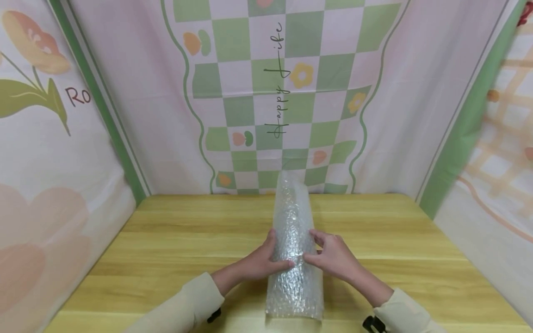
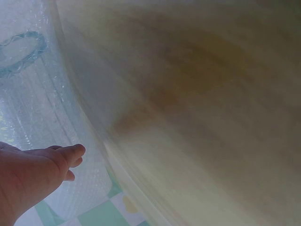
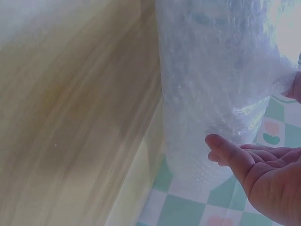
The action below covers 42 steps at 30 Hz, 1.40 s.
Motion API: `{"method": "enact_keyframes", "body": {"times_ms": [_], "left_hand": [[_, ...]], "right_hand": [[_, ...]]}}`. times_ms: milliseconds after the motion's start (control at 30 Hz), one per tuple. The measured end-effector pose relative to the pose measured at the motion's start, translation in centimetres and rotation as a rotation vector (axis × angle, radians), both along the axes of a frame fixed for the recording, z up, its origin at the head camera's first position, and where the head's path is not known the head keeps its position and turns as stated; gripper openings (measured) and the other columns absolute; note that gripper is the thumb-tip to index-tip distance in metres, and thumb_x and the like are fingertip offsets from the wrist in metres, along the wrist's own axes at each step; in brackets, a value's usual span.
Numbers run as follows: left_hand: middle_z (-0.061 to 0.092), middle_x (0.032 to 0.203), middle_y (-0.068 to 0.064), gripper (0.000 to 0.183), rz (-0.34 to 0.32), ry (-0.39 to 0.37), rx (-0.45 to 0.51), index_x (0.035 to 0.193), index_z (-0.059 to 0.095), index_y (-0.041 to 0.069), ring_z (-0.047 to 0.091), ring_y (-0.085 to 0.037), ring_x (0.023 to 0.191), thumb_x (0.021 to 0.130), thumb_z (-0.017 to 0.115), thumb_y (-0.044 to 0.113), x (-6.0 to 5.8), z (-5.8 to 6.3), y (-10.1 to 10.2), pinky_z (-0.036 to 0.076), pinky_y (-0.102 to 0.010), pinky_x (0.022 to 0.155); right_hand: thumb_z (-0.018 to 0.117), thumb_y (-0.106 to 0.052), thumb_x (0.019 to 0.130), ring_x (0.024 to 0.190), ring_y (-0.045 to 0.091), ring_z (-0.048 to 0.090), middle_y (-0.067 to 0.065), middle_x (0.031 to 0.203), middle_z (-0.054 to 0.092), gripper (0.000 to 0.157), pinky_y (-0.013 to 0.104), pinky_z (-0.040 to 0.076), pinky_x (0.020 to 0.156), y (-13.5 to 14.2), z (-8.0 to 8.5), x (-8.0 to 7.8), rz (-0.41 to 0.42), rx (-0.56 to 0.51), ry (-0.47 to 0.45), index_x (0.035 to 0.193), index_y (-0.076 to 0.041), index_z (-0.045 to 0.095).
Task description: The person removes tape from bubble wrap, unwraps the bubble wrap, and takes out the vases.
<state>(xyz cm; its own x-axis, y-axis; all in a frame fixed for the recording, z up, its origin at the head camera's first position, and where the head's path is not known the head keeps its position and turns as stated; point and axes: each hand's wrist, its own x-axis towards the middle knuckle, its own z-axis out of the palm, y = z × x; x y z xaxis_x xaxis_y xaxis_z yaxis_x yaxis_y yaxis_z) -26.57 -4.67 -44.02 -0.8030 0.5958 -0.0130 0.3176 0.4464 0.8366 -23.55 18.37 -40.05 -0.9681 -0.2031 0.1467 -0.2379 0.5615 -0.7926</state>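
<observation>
The left hand (image 1: 266, 261) and right hand (image 1: 337, 259) grip the wrap (image 1: 291, 217), a rim (image 2: 41, 44) inside; the far curtain (image 1: 233, 108) hangs behind the table (image 1: 187, 240).

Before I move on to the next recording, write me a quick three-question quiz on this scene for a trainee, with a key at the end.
1. True or false: the left hand and the right hand both touch the bubble wrap.

2. Which words are printed on the checkered cloth in the head view?
A) Sweet Home
B) Happy Life
C) Good Day

3. Fill the gap: in the left wrist view, a bluish, rounded ____ shows at the bubble wrap, above the left hand.

Key: 1. True. 2. B. 3. Ring.
</observation>
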Motion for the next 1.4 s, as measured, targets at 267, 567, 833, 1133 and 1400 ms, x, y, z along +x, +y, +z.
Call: {"method": "enact_keyframes", "body": {"times_ms": [267,567,833,1133,1400], "left_hand": [[-0.014,0.16,-0.024,0.114,-0.006,-0.01,0.0,0.155,-0.015,-0.001,-0.001,-0.032,0.148,0.093,0.064,0.053,0.05,0.01,-0.03,0.008,-0.047,0.118],[-0.013,0.16,-0.025,0.113,-0.017,-0.018,0.012,0.154,-0.015,-0.002,-0.001,-0.034,0.148,0.094,0.064,0.052,0.21,0.13,-0.12,0.01,-0.05,0.118],[-0.014,0.16,-0.024,0.113,-0.014,-0.021,0.011,0.155,-0.015,-0.001,-0.002,-0.032,0.148,0.094,0.064,0.052,0.29,0.23,-0.07,0.009,-0.049,0.118],[-0.013,0.16,-0.026,0.114,-0.008,-0.017,0.016,0.154,-0.015,-0.004,0.0,-0.034,0.148,0.094,0.065,0.051,0.24,0.12,-0.02,0.011,-0.05,0.118],[-0.012,0.16,-0.026,0.113,-0.003,-0.014,0.013,0.154,-0.016,-0.002,0.0,-0.034,0.148,0.094,0.064,0.051,0.27,0.27,0.02,0.01,-0.049,0.118]], "right_hand": [[0.08,-0.009,0.077,0.106,0.046,0.064,0.037,0.14,0.043,0.077,0.035,0.058,0.079,0.14,0.41,0.11,0.026,-0.01,-0.03,0.138,0.02,0.042],[0.087,-0.025,0.075,0.104,0.046,0.064,0.036,0.137,0.048,0.086,0.042,0.058,0.08,-0.06,0.62,0.15,0.03,0.118,0.028,0.136,0.02,0.045],[0.085,-0.018,0.075,0.108,0.048,0.061,0.035,0.135,0.05,0.08,0.042,0.058,0.08,-0.16,0.4,0.03,-0.002,0.111,0.034,0.134,0.019,0.048],[0.084,-0.015,0.075,0.095,0.043,0.069,0.037,0.131,0.052,0.075,0.037,0.06,0.072,-0.27,0.14,0.07,-0.015,0.109,0.06,0.133,0.018,0.05],[0.082,-0.013,0.077,0.099,0.045,0.066,0.037,0.13,0.052,0.072,0.038,0.059,0.075,-0.29,0.23,0.08,-0.007,0.092,0.081,0.131,0.02,0.05]]}}
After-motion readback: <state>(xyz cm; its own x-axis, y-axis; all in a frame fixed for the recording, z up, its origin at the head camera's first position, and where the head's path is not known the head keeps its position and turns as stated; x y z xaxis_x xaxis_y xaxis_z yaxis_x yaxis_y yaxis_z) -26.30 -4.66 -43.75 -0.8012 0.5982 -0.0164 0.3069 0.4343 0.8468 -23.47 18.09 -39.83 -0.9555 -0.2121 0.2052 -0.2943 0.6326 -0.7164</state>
